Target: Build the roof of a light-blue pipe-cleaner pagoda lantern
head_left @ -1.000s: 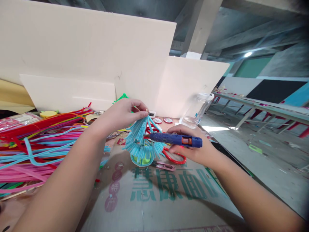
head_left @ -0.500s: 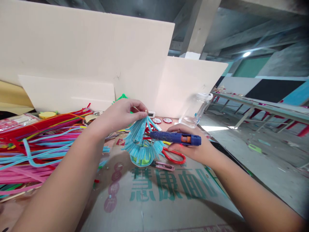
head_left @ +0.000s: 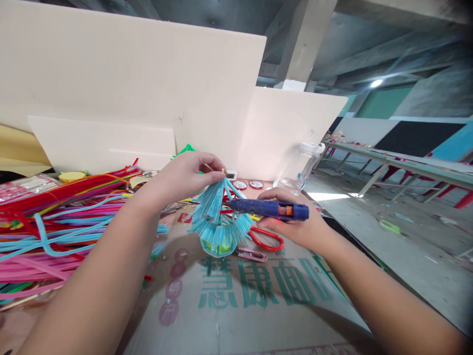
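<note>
My left hand (head_left: 201,171) is closed on the tip of a blue pipe-cleaner model (head_left: 210,204), a tiered shape like a pagoda roof with red parts inside and a yellow-green base. In my right hand (head_left: 291,212) is a dark blue hot glue gun (head_left: 264,208), lying level. Its nozzle points left, at the open side of the model; whether it touches cannot be made out. Red-handled scissors (head_left: 268,239) lie just under the glue gun. Thread snips (head_left: 252,254) rest on the cardboard beside the model's base.
Heaped pipe cleaners (head_left: 55,231) in many colours cover the left side. Pale boards (head_left: 129,84) stand upright behind. A clear plastic bottle (head_left: 297,170) stands at the back right, near two small round tins (head_left: 248,185). Printed cardboard (head_left: 192,315) covers the tabletop.
The model has shifted very slightly to the right at its base. The glue gun has tilted a little, and my left hand stays at the model's tip.
</note>
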`<action>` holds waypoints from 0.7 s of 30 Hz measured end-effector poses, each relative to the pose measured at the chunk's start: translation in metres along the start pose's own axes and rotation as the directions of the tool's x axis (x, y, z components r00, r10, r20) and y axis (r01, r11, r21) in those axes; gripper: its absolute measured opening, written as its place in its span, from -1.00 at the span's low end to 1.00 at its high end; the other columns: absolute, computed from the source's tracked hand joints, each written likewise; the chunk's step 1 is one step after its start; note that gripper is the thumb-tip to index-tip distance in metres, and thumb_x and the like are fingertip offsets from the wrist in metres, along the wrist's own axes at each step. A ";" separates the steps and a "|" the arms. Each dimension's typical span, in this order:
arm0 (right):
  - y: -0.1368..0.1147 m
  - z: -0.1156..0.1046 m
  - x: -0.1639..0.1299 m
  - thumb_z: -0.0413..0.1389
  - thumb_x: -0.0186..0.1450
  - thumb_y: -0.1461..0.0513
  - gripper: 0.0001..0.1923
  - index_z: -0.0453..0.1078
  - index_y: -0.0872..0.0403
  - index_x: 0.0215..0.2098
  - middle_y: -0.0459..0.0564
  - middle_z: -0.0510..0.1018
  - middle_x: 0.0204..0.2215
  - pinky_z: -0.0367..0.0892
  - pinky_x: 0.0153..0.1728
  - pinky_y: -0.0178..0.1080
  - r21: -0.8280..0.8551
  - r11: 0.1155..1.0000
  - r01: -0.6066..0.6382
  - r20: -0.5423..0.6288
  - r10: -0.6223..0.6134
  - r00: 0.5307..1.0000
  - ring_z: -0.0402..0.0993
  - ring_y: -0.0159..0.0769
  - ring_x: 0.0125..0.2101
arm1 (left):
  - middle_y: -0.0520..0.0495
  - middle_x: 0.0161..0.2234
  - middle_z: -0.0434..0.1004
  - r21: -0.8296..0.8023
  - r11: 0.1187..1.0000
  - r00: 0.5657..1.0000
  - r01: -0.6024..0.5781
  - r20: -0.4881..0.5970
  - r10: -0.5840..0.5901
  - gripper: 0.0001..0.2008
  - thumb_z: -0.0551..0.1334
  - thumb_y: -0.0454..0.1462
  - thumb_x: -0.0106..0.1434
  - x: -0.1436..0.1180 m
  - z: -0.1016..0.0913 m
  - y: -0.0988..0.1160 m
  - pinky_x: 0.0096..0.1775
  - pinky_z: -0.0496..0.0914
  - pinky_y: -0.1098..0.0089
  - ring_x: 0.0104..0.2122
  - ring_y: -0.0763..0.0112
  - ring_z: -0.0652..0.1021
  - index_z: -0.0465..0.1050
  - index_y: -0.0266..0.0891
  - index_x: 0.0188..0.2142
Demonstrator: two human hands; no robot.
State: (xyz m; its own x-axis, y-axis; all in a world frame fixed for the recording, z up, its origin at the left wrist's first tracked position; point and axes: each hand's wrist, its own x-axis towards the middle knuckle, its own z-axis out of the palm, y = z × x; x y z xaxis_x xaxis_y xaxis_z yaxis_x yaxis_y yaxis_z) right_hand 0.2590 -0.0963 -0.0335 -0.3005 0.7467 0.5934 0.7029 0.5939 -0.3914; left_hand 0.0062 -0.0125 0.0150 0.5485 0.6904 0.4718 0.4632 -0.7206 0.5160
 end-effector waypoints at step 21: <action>0.001 -0.006 -0.001 0.32 0.17 0.09 -0.66 0.41 0.04 -0.17 -0.08 0.55 -0.38 0.37 -0.42 -0.30 0.165 0.984 -0.066 0.057 0.057 0.997 0.48 -0.32 -0.43 | -0.03 -0.29 0.64 0.006 1.000 1.000 -0.012 0.012 0.012 -0.79 0.22 -0.15 0.25 0.001 0.000 -0.003 -0.22 0.40 0.36 -0.29 0.33 0.58 0.56 -0.21 -0.26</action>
State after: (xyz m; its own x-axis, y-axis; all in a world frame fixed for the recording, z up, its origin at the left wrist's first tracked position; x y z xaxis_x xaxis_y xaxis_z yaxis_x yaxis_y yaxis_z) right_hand 0.2642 -0.0984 -0.0304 -0.2959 0.7952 0.5292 0.6049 0.5848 -0.5405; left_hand 0.0051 -0.0101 0.0141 0.5618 0.6812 0.4694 0.4609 -0.7289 0.5062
